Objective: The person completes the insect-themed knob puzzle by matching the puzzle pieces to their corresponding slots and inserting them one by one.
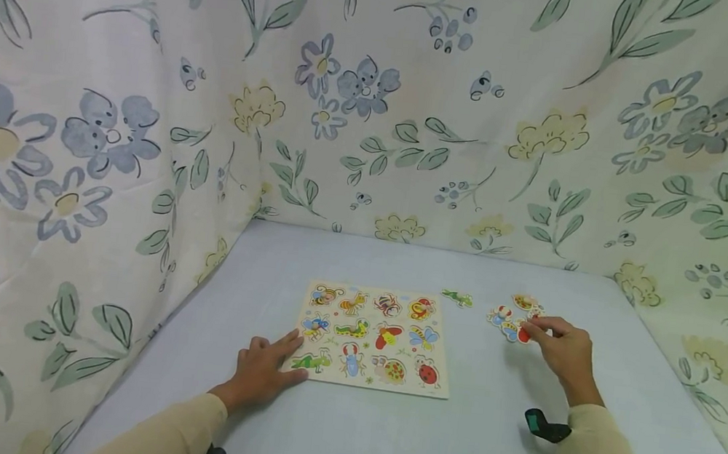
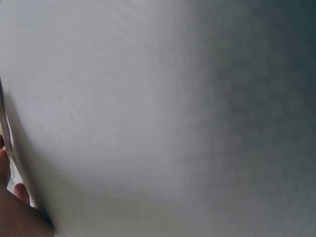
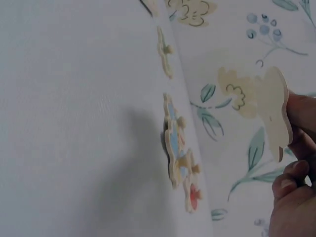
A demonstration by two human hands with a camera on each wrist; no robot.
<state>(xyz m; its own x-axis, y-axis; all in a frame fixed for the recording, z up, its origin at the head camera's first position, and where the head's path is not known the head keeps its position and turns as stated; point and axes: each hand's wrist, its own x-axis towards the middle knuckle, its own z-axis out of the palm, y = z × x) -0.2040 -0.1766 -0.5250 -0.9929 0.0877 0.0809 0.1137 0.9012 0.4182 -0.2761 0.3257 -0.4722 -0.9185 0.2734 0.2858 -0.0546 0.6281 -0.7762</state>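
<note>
A wooden insect puzzle board (image 1: 336, 381) lies flat on the table, with several rows of colourful bugs. My left hand (image 1: 261, 372) rests at its lower left corner, fingertips on the left edge and thumb by the bottom edge. To the right of the board, my right hand (image 1: 565, 352) pinches a puzzle piece (image 3: 274, 111) between thumb and fingers, raised off the table. Its plain wooden back faces the right wrist camera; a red part shows in the head view. Beneath and beyond that hand lies a group of loose knobbed puzzle pieces (image 1: 502, 315).
A green insect piece (image 1: 457, 298) lies apart, just off the board's upper right corner. The table (image 1: 370, 439) has a pale cover. Flowered cloth (image 1: 370, 162) hangs behind it and along both sides. A dark wrist device (image 1: 545, 426) sits beside the right sleeve.
</note>
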